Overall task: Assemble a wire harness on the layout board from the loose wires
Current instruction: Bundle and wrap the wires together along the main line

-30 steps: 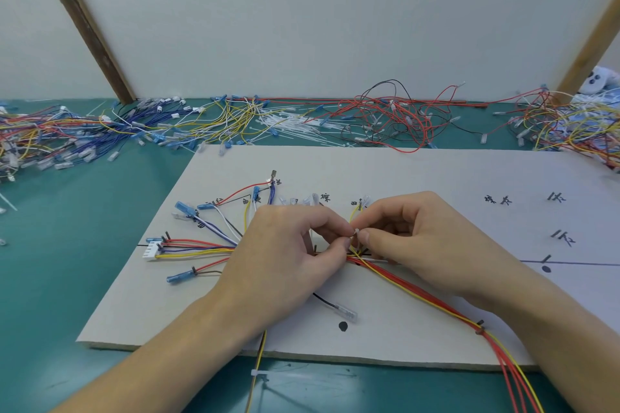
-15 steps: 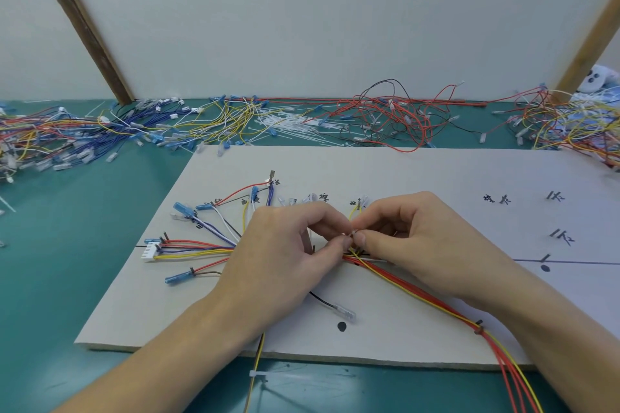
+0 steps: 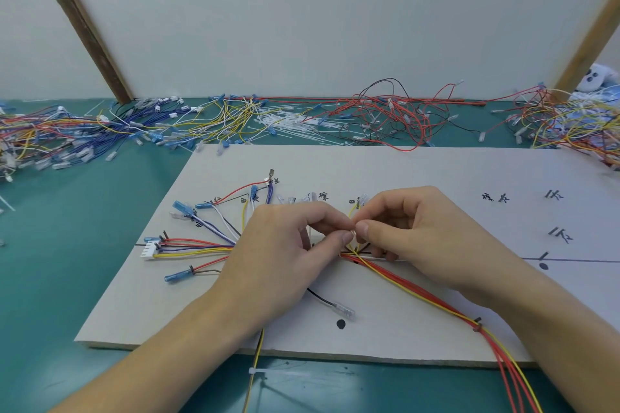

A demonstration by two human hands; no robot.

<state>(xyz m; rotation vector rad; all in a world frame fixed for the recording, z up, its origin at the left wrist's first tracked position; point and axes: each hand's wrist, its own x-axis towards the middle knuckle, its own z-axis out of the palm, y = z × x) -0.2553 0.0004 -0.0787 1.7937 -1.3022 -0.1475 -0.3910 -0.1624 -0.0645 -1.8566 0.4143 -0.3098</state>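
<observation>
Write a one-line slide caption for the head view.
Left hand and right hand pinch a small clear piece together over the wire bundle on the layout board.

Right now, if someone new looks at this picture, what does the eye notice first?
First, the two hands, left hand and right hand, meeting fingertip to fingertip at the middle of the board, pinching something small where the wires cross. Next, the wire fan spreading left from them, and the red and yellow bundle running to the lower right. Behind the board, loose wires lie across the green table.
</observation>
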